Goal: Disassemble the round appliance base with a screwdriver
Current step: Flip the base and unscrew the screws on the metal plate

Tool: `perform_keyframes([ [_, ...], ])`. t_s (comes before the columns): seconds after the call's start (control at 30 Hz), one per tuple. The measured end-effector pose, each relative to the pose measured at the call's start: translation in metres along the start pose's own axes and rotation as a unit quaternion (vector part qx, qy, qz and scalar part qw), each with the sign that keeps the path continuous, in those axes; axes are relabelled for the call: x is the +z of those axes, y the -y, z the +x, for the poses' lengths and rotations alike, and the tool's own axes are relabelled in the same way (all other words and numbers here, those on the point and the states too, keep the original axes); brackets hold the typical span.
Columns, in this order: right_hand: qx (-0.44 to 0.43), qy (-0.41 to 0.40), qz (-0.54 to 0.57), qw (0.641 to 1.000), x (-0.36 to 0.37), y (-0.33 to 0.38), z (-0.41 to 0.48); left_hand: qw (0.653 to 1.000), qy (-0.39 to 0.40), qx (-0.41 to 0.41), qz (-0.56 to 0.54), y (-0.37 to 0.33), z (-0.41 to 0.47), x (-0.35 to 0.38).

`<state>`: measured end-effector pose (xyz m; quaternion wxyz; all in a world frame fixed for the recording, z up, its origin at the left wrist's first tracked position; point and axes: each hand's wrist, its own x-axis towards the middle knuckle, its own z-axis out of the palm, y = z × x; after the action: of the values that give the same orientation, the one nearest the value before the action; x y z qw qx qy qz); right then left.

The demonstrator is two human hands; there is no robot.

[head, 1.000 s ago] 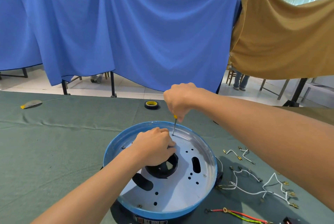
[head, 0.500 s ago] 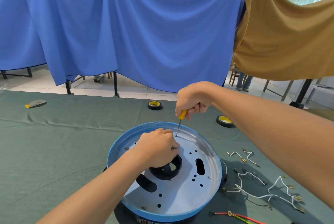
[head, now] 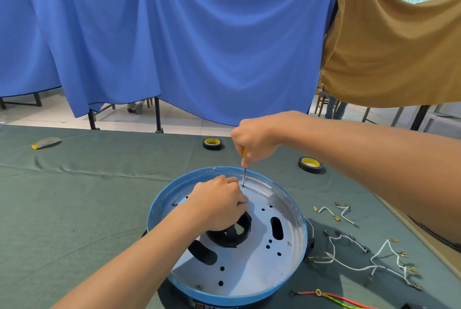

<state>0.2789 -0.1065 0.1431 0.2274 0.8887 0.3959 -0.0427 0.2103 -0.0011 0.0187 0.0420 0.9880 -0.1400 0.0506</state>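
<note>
A round appliance base (head: 294,241) with a blue rim and a pale metal plate lies on the green table cloth in front of me. My right hand (head: 253,137) grips a yellow-handled screwdriver (head: 244,169) held upright, its tip on a screw at the far edge of the plate. My left hand (head: 218,202) rests on the plate with fingers curled at the black central ring (head: 237,236), just beside the screwdriver tip. Most of the handle is hidden in my fist.
Two rolls of black and yellow tape (head: 212,143) (head: 309,164) lie beyond the base. White wires with brass terminals (head: 374,258) and a red and green wire (head: 334,297) lie at the right. A small scraper (head: 46,142) lies far left. Blue and tan cloths hang behind.
My right hand has turned on the screwdriver and now holds it more upright, with more of the handle covered. My left hand stays on the plate. The camera has shifted slightly.
</note>
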Motion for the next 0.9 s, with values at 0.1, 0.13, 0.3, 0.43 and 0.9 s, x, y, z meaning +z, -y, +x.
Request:
perform_keyframes([
  [0.1,-0.025,0.010,-0.042,0.999,-0.002,-0.001,0.000,1.000,-0.001,0.000,0.000,0.001,-0.001,0.001],
  [0.13,-0.035,0.013,-0.048,0.998,-0.003,-0.003,-0.001,1.000,-0.002,0.001,0.000,0.001,0.000,0.002],
  [0.3,-0.108,-0.001,-0.103,0.989,-0.001,-0.011,-0.007,1.000,-0.014,0.007,-0.002,0.003,0.001,0.003],
  [0.43,-0.207,-0.056,-0.286,0.934,0.001,-0.004,-0.006,1.000,-0.018,0.004,-0.002,0.003,0.000,0.004],
  [0.9,0.085,0.061,0.091,0.990,0.001,-0.005,0.009,1.000,-0.017,-0.001,-0.007,0.003,0.000,0.005],
])
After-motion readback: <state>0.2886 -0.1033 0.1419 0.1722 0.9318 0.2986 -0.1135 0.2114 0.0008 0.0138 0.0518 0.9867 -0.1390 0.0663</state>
